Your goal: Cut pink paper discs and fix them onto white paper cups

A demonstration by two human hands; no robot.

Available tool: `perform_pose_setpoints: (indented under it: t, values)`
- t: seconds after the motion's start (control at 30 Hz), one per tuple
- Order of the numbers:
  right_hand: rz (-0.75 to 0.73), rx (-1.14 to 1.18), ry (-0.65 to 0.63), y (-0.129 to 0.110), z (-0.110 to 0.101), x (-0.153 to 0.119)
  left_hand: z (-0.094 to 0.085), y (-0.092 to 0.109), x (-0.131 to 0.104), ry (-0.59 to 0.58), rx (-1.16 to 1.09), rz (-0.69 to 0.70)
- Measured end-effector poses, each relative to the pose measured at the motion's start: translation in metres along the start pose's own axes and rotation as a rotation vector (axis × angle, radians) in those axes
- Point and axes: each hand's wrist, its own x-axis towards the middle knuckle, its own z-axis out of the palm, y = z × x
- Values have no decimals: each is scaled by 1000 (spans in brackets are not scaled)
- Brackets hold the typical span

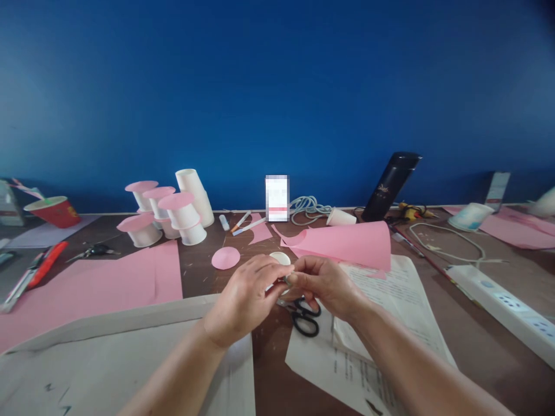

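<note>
My left hand (pixel 247 294) and my right hand (pixel 325 286) meet at their fingertips above the middle of the table. Both are closed in a pinch, thumb against fingers. Something tiny may sit between the tips, too small and too covered to name. Just behind the fingers shows part of a white paper cup (pixel 280 257); the hands hide the rest. A round pink paper disc (pixel 225 258) lies to the left of the cup. Below the hands lie scissors with black handles (pixel 305 324), their blades partly covered.
Stacked white paper cups with pink discs (pixel 177 201) stand back left. Pink sheets (pixel 125 274) lie left, with curled pink paper (pixel 347 244) right of centre. A leaning black bottle (pixel 385 188), a phone (pixel 277 198) and a power strip (pixel 505 300) are around.
</note>
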Motion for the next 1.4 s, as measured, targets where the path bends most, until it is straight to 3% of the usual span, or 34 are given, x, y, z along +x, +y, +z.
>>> perform_pose_setpoints:
  t: [0.23,0.47,0.57,0.7,0.77,0.87,0.97,1.13,1.4]
  values:
    - [-10,0,33,-3,3,0,2,1,1,28,-80,-56]
    - [-5,-17,-16,-12,4,-4,-1,1,4,27,-105,-147]
    - [-48,-54,57,-14,3,-3,-7,-2,6,84,-64,-191]
    - [-257,-393,313,-11,-1,-3,-13,-12,6,234,17,-349]
    - [-392,-653,380,-8,-2,-4,-12,-17,6,233,24,-406]
    - [-522,-977,391,-5,-3,-6,-5,-22,4,148,10,-453]
    - [-600,-1150,393,-4,-4,-8,2,-24,2,94,13,-480]
    - [-731,-1315,371,-7,-1,-9,3,-23,2,61,8,-477]
    - [-733,-1468,316,-5,5,-8,3,-21,3,75,17,-470]
